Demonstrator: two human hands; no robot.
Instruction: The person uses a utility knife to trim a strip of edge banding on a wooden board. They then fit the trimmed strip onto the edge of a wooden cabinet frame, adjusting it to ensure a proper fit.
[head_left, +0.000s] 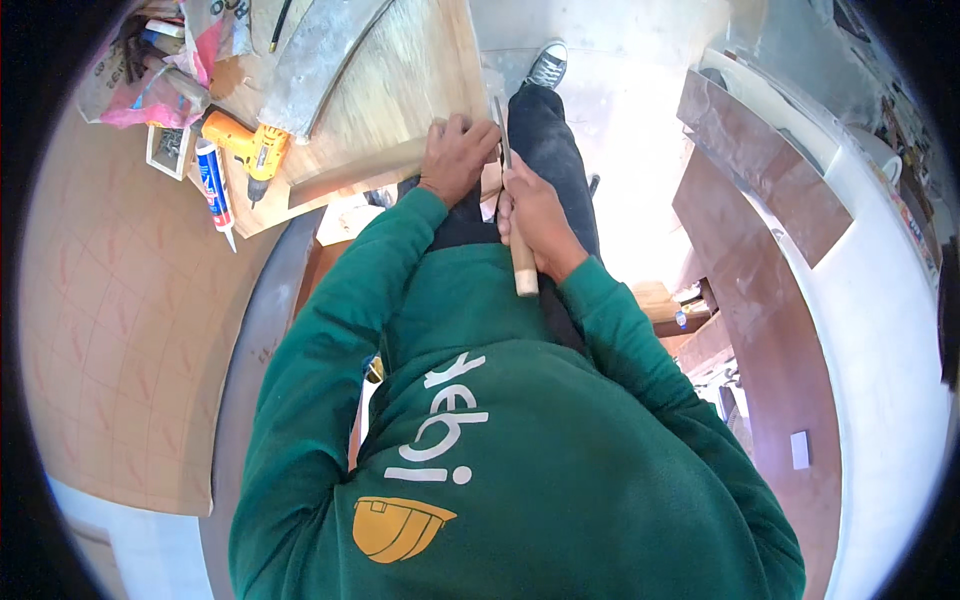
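Head view, the only feed I have. Right hand (540, 212), one o'clock from centre: fingers closed round a slim hand tool with a pale round wooden handle and narrow grey metal blade (525, 272). Handle butt pokes out below the fist; blade points up toward twelve. File or chisel, I can't tell.

Left hand (460, 158), just shy of twelve: fingers curled at the near corner of a broad, pale-grained wooden board (425, 70), close beside the blade. Whether it pinches anything there, or touches the metal, I can't make out.

Handling, my judgement: tool light, blade stiff, little flex. Bare wood should grip well unless dusty. I'd hold the handle's full barrel and keep skin off the metal. Board looks rigid, probably heavy; best steadied flat-handed near its edge.

At ten o'clock, a yellow-and-black power drill (258, 148) and a blue-and-white nozzled tube (213, 182), both well apart from the hands.
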